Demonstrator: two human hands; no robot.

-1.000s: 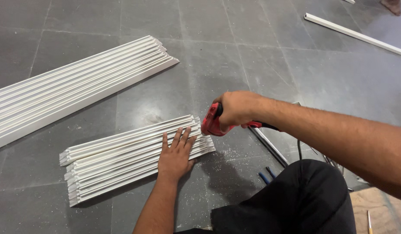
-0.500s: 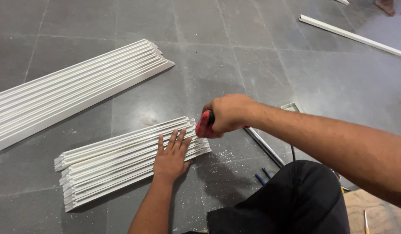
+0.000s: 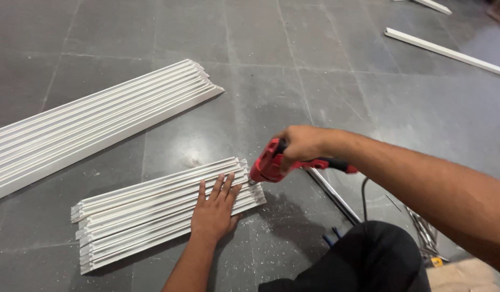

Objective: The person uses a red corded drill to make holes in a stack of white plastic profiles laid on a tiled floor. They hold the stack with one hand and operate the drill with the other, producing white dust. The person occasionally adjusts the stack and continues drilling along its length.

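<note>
left hand [image 3: 213, 212]: open, flat on short white strip stack [image 3: 152, 208] on floor [image 3: 315, 81] | right hand [image 3: 301, 143]: closed around red drill [image 3: 271, 165], tip at stack's right end

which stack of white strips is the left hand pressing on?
The short stack nearest the person: the left hand lies flat on its right end, beside the red drill. The long stack lies apart, untouched.

A red drill [image 3: 271, 165] with a black grip is showing at centre frame. White strips [image 3: 152, 208] are lying lower left, more white strips [image 3: 93, 127] upper left, on dark grey floor tiles [image 3: 315, 70] dusted with white specks.
</note>
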